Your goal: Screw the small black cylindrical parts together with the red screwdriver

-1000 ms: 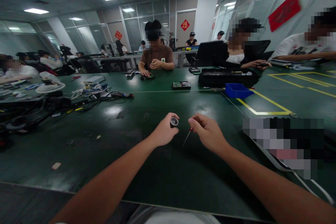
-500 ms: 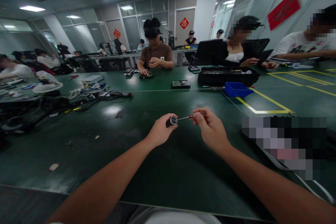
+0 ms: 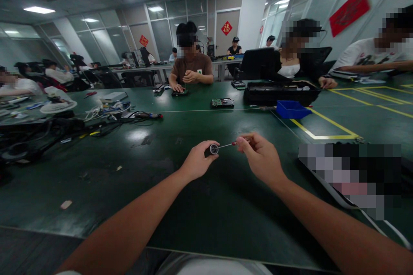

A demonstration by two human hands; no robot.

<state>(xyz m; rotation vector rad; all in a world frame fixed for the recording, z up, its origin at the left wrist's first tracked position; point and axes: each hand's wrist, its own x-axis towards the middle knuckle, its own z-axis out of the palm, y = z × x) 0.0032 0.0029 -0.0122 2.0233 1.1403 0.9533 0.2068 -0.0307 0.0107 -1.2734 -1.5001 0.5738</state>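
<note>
Between the fingers and thumb of my left hand (image 3: 200, 159) is a small round part (image 3: 214, 149) with a pale metallic rim and a dark inside; its exact kind is too small to make out. My right hand (image 3: 260, 154) is closed around the reddish handle of a screwdriver (image 3: 232, 143). The thin shaft points left, and its tip reaches the open face of the round part. Both hands are above the green tabletop (image 3: 206, 219). Much of the handle is hidden by my right fingers.
A blue bin (image 3: 293, 110) stands beside a long black tray (image 3: 280, 93). A circuit board (image 3: 222, 103) lies ahead of my hands. Cables and tools (image 3: 142, 115) lie at left, a blurred-out item (image 3: 348, 180) at right. A co-worker (image 3: 192, 66) sits opposite.
Both hands stay almost in place, with the screwdriver still at the round part. My right hand has turned slightly on the handle. A co-worker's hand at the right has shifted.
</note>
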